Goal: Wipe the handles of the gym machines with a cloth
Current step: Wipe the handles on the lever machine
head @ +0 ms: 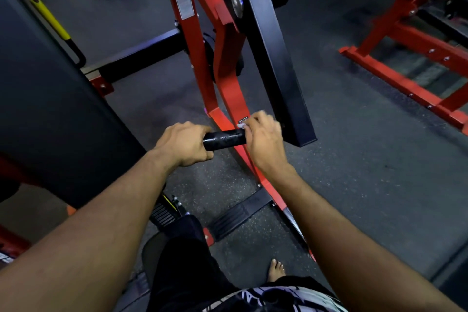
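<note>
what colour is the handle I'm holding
Black, glossy with a wet-looking sheen; the handle shows in the head view.

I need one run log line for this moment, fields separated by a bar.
left hand: grips black handle | right hand: presses small white cloth at handle end | handle: wet spots visible | step: wiping

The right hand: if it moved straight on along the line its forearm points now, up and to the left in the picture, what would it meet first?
Probably the red frame leg just beyond the right hand, which holds a white cloth at the handle's end. Depth is unclear, so it might pass in front of it.
</note>
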Tool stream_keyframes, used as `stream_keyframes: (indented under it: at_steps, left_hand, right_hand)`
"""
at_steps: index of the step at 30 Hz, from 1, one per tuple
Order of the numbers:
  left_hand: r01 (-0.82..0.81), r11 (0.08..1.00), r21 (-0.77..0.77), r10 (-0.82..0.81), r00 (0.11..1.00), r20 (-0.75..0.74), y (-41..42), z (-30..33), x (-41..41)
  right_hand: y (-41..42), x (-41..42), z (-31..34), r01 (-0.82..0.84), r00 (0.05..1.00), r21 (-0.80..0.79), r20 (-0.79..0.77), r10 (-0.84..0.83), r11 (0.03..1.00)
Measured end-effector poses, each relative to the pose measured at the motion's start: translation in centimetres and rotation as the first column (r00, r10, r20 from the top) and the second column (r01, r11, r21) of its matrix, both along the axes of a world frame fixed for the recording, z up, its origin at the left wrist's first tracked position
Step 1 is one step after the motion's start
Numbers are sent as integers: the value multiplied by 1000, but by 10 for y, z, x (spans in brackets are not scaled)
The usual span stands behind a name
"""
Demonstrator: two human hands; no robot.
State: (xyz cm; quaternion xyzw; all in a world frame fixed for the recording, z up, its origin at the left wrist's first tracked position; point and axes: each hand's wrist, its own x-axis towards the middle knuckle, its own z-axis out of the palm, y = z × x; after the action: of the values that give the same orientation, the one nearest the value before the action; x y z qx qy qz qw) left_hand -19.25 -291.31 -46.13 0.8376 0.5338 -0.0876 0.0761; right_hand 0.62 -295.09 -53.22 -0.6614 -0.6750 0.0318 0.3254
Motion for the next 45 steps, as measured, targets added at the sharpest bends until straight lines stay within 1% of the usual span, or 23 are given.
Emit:
stream_keyframes:
  at_steps: [2, 3, 7, 8, 9, 11, 13, 15, 18, 22, 23, 25, 27, 29, 31, 33, 35, 36, 38, 39, 41, 43, 45]
  left_hand:
    - [1, 1000, -1, -1, 1000, -2, 0, -1, 0]
    - [1, 1000, 0, -1, 1000, -4, 0, -1, 0]
    - [9, 1000, 3, -9, 1000, -8, 1, -2, -1]
    - [11, 1000, 1, -11, 1000, -6, 1, -2, -1]
    - [12, 1000, -1, -12, 1000, -6, 2, -2, -1]
    - [15, 1000, -2, -15, 1000, -8, 3, -2, -1]
    - [10, 1000, 5, -10, 1000, -8, 2, -2, -1]
    - [4, 1000, 6, -4, 1000, -11, 2, -3, -1]
    - [6, 1000, 5, -6, 1000, -9, 3, -5, -2]
    - [2, 1000, -9, -2, 1000, -5, 4, -4, -3]
    - [5, 1000, -12, -5, 1000, -6, 4, -3, -3]
    - [10, 1000, -9, -10, 1000, -4, 3, -3, -2]
    - [11, 1000, -4, -11, 1000, -3, 3, -4, -2]
    - [10, 1000, -2, -10, 1000, -3, 3, -5, -2]
    - [7, 1000, -10, -7, 1000, -4, 3, -6, -1]
    - [2, 1000, -22, -2, 1000, 2, 3, -6, -1]
    - [0, 1000, -27, 1, 1000, 3, 3, -5, -2]
    - [0, 1000, -28, 0, 1000, 2, 4, -4, -2]
    - [-1, 1000, -28, 1, 1000, -1, 4, -3, -2]
    - [-3, 1000, -26, 3, 1000, -1, 3, -3, -2]
    - [-5, 1000, -20, 5, 1000, 4, 2, -2, -1]
    - [-4, 1000, -9, 4, 1000, 9, 1, -2, -1]
    - [-6, 1000, -10, 6, 1000, 10, 0, -1, -1]
  right_hand:
    - [-9, -4, -7, -120, 989, 68, -77, 126, 990]
    - [-15, 0, -10, -153, 983, 94, -93, 161, 984]
    - [-23, 32, -15, -206, 978, 125, 66, 199, 971]
    - [-20, 35, -13, -205, 977, 119, 80, 197, 971]
    - [-16, 35, -7, -198, 979, 112, 68, 191, 974]
    - [-6, 23, 6, -165, 985, 64, -30, 167, 984]
    - [-3, 5, 7, -170, 979, 10, -109, 171, 985]
    - [-13, -5, -5, -216, 971, 57, -94, 220, 975]
    - [-26, 17, -18, -288, 955, 130, -34, 295, 949]
    - [-15, 30, -12, -175, 984, 137, 4, 177, 975]
    - [-11, 22, -10, -155, 987, 119, -11, 158, 981]
    - [-5, 2, 1, -128, 985, 66, -109, 135, 990]
    - [-8, -17, 2, -154, 973, 63, -164, 163, 986]
    - [-17, -20, -8, -229, 965, 116, -107, 241, 967]
    - [-23, -3, -18, -315, 944, 143, -56, 326, 938]
    - [-25, 17, -22, -348, 934, 156, -28, 357, 924]
    - [-20, 24, -20, -316, 947, 148, -1, 320, 937]
    - [-16, 22, -17, -274, 961, 141, -12, 278, 951]
    - [-7, 6, -7, -180, 978, 93, -93, 189, 979]
    - [-3, -3, -2, -170, 974, 66, -143, 178, 983]
    - [-4, -22, 1, -220, 956, 75, -185, 230, 973]
    - [-15, -29, -8, -306, 939, 145, -117, 323, 941]
    - [-21, -14, -18, -387, 916, 191, -35, 401, 902]
